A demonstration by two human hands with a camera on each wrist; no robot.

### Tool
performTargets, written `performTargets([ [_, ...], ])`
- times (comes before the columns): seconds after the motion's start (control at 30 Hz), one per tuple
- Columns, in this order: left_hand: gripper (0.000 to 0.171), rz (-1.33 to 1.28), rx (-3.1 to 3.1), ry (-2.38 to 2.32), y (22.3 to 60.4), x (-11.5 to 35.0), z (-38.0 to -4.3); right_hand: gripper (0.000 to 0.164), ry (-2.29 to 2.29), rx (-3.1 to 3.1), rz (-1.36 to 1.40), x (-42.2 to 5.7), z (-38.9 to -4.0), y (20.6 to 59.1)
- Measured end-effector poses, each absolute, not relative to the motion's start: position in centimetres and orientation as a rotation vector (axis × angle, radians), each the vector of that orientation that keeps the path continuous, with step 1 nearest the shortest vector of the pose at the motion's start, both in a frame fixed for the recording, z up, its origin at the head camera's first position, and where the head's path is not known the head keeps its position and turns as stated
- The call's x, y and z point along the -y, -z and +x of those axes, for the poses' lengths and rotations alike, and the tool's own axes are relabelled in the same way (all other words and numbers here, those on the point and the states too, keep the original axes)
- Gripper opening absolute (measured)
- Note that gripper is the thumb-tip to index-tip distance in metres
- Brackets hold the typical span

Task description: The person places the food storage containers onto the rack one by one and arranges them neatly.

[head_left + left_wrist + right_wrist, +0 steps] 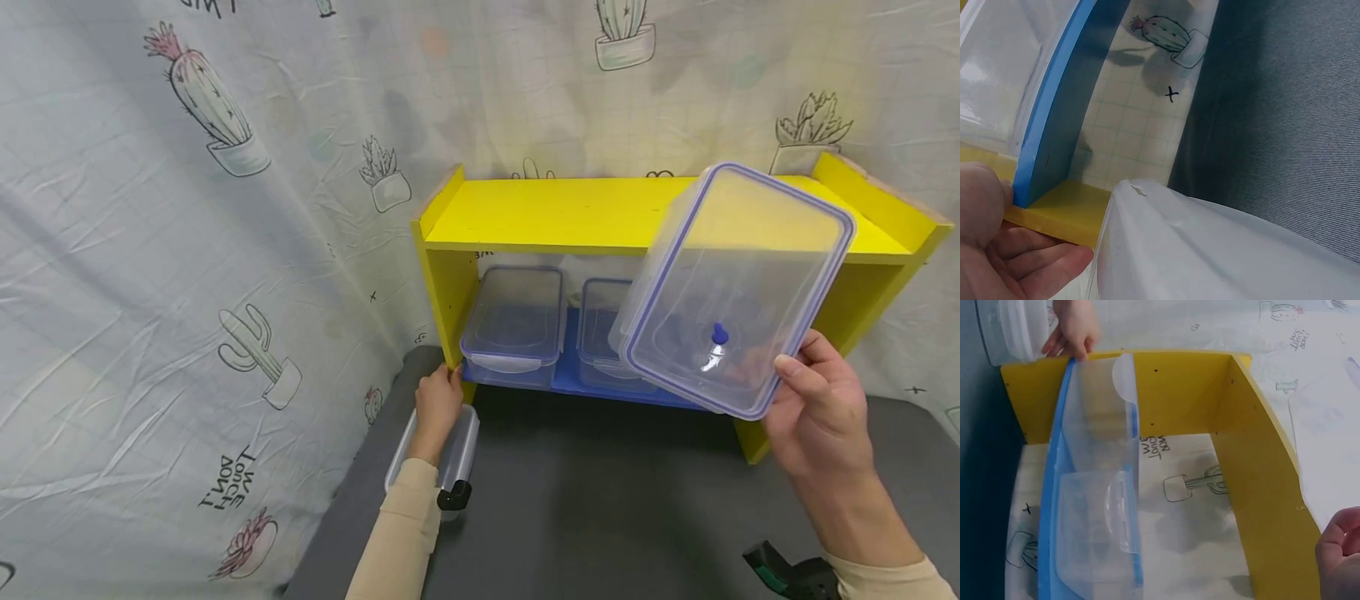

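My left hand (438,408) grips the front edge of the yellow shelf unit's left side panel (1060,212), beside the end of the blue shelf board (1063,106). Its thumb lies on the front and its fingers bend round the outer side. In my right hand (821,408) a transparent plastic food container (738,292) with a blue-edged lid is held up, tilted, before the unit's right half. The thumb presses on the lid's edge; the other fingers are partly hidden behind the container. A small blue plug (719,333) sits in the lid.
Two lidded containers stand on the blue board, one at the left (517,317) and a smaller one (600,325) beside it, partly covered by the raised container. Another transparent container (461,450) lies on the dark table (600,500) under my left forearm. A patterned curtain (150,333) hangs around.
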State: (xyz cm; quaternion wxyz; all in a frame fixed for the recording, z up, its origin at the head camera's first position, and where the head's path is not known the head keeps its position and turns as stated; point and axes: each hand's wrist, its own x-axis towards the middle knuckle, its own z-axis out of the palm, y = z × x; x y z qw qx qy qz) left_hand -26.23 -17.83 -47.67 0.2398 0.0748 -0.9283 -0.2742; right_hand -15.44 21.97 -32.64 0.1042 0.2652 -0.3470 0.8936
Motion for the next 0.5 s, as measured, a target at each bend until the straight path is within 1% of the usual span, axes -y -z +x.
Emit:
performTargets([
  [0.1, 0.03, 0.209, 2.543, 0.746, 47.7, 17.9, -26.2, 0.029, -2.613, 1.039, 0.777, -22.1, -15.7, 32.2],
  [0.33, 0.031, 0.233, 2.548, 0.745, 47.7, 18.0, -26.2, 0.029, -2.585, 1.128, 0.712, -23.0, -16.5, 30.9],
  [0.5, 0.031, 0.236, 2.545, 0.736, 47.8, 18.1, -26.2, 0.024, -2.56, 1.114, 0.692, -23.7, -17.2, 30.1],
])
